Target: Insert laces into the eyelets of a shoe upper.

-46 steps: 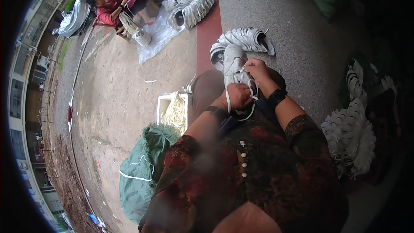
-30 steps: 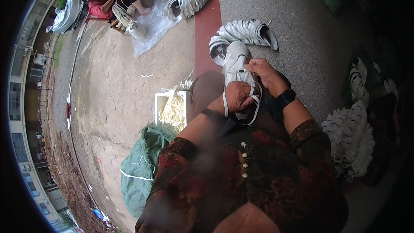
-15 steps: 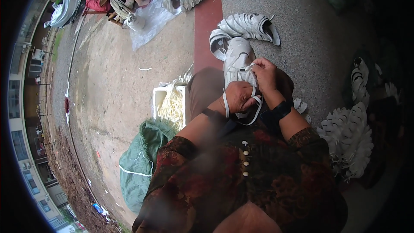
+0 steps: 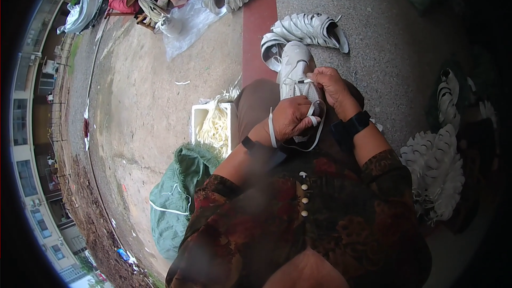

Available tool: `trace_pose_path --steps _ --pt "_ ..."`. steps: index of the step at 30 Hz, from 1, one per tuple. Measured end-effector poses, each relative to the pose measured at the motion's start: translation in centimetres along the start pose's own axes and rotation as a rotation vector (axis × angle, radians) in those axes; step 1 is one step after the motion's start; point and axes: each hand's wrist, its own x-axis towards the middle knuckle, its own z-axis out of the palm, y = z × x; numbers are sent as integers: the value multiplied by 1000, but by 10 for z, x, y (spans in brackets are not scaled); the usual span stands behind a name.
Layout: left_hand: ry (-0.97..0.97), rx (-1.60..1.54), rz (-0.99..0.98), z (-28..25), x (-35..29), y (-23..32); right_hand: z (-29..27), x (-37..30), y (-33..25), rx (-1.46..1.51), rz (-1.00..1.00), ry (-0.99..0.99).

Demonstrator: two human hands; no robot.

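A white sneaker (image 4: 294,63) rests on my lap, toe pointing away from me. My left hand (image 4: 291,117) is closed near its ankle opening, with the white shoelace (image 4: 320,134) running through the fingers and hanging in a loop below them. At the right row of eyelets, my right hand (image 4: 332,86) pinches a short stretch of lace between thumb and fingers. Part of the lacing shows across the tongue; my left hand covers the rear of the shoe.
Stacked white shoe uppers (image 4: 309,29) lie just beyond the sneaker, and more uppers (image 4: 434,173) are piled at right. On my left stand a white foam box (image 4: 196,128) of pale laces and a green sack (image 4: 173,202). A seated person (image 4: 125,0) works at far left.
My right hand has moved slightly left and toward the eyelets, its fingers now closer to the shoe. My left hand has shifted a little, and the hanging lace loop has changed shape.
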Motion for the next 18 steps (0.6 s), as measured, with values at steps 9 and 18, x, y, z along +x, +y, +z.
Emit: trace_pose_path --steps 9,18 --pt "-47 31 -7 1 4 15 14 22 3 -995 -202 254" --pt "-81 75 -116 19 -4 98 35 22 -1 -1142 -246 376"
